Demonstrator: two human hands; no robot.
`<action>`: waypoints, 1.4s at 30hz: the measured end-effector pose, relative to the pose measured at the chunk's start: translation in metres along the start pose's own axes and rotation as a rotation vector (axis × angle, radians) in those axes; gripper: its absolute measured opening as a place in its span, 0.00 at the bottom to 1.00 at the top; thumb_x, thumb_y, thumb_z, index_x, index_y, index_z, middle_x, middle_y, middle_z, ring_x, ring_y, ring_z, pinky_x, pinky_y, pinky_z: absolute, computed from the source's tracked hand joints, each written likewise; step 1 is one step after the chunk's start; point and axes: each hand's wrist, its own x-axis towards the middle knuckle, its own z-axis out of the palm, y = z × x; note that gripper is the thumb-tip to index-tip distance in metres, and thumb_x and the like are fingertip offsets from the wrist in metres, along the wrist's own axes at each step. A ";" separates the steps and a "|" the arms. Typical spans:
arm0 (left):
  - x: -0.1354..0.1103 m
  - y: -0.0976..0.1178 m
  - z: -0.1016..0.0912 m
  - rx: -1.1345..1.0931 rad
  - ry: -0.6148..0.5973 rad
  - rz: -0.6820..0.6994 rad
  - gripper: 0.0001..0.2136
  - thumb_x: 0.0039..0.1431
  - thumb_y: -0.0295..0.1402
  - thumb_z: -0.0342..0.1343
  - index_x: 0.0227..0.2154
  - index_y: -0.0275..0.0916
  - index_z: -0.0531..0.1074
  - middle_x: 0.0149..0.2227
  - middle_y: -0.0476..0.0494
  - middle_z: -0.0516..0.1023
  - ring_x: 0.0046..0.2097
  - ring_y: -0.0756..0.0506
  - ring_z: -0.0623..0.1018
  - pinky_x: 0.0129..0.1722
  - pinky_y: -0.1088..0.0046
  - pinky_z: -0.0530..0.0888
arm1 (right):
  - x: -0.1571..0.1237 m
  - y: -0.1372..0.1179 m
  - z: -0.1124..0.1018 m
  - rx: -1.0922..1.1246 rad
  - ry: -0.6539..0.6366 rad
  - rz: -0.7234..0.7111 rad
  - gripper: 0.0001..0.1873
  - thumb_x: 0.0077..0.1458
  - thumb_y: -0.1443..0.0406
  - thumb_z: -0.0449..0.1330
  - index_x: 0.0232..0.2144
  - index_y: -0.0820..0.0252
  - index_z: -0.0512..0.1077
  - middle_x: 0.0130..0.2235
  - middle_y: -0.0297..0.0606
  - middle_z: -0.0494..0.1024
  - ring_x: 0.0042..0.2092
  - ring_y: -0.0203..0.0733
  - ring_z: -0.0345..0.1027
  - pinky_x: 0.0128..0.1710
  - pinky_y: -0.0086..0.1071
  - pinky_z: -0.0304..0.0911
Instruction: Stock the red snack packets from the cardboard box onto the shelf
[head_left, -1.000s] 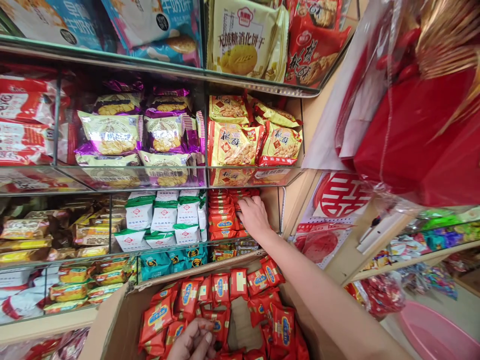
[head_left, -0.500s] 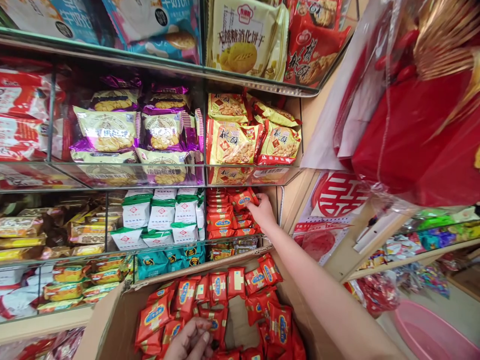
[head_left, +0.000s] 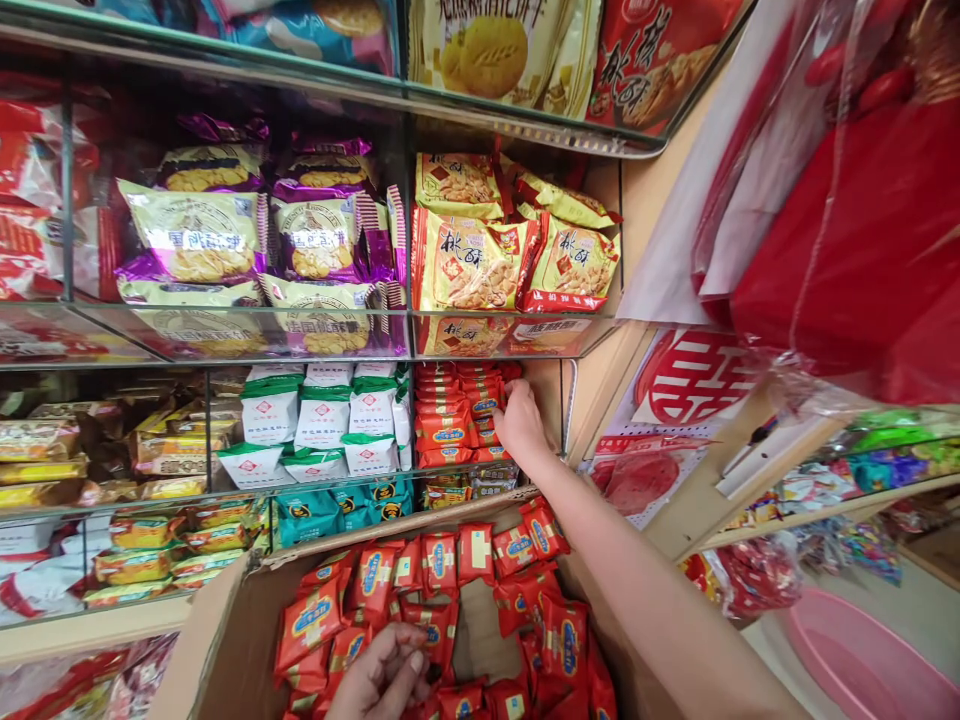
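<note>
My right hand [head_left: 521,425] reaches into a lower shelf compartment. Its thumb and bent fingers close on the right edge of a red snack packet [head_left: 484,397] in the right-hand stack; the fingertips are partly hidden. Beside it stands another stack of red packets [head_left: 444,430]. Below the shelf, a cardboard box [head_left: 225,640] holds many similar red packets [head_left: 309,618], with a bare patch of cardboard in the middle. My left hand [head_left: 386,675] hovers over these packets, half curled, with nothing visible in its fingers.
White-and-green packets [head_left: 324,418] fill the compartment to the left. Yellow-and-red packets [head_left: 472,262] sit on the glass shelf above. A red item in clear plastic [head_left: 847,240] hangs at right. A pink basin [head_left: 862,650] is at lower right.
My right hand has settled slightly lower against the stack, and the red packet at its fingers sits further in among the others. My left hand stays over the box. The view has shifted slightly.
</note>
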 end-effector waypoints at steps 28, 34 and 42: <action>-0.003 -0.003 0.000 0.071 0.007 0.018 0.12 0.48 0.45 0.54 0.30 0.42 0.70 0.22 0.53 0.71 0.26 0.48 0.72 0.28 0.74 0.68 | -0.005 0.005 0.004 -0.047 -0.021 -0.211 0.21 0.48 0.66 0.54 0.47 0.58 0.62 0.42 0.44 0.65 0.40 0.44 0.65 0.41 0.35 0.60; -0.002 -0.001 0.000 0.086 0.005 0.005 0.13 0.48 0.45 0.54 0.30 0.41 0.70 0.21 0.52 0.71 0.27 0.47 0.71 0.28 0.74 0.68 | -0.007 0.002 -0.001 -0.019 0.017 -0.220 0.25 0.47 0.71 0.49 0.50 0.61 0.59 0.41 0.44 0.67 0.38 0.43 0.66 0.41 0.34 0.61; -0.003 0.000 0.000 0.070 0.002 0.027 0.11 0.48 0.44 0.54 0.29 0.42 0.71 0.22 0.53 0.71 0.26 0.48 0.72 0.26 0.75 0.68 | -0.006 0.000 -0.001 -0.151 -0.044 -0.140 0.24 0.47 0.70 0.50 0.49 0.62 0.60 0.38 0.45 0.72 0.40 0.49 0.66 0.39 0.38 0.61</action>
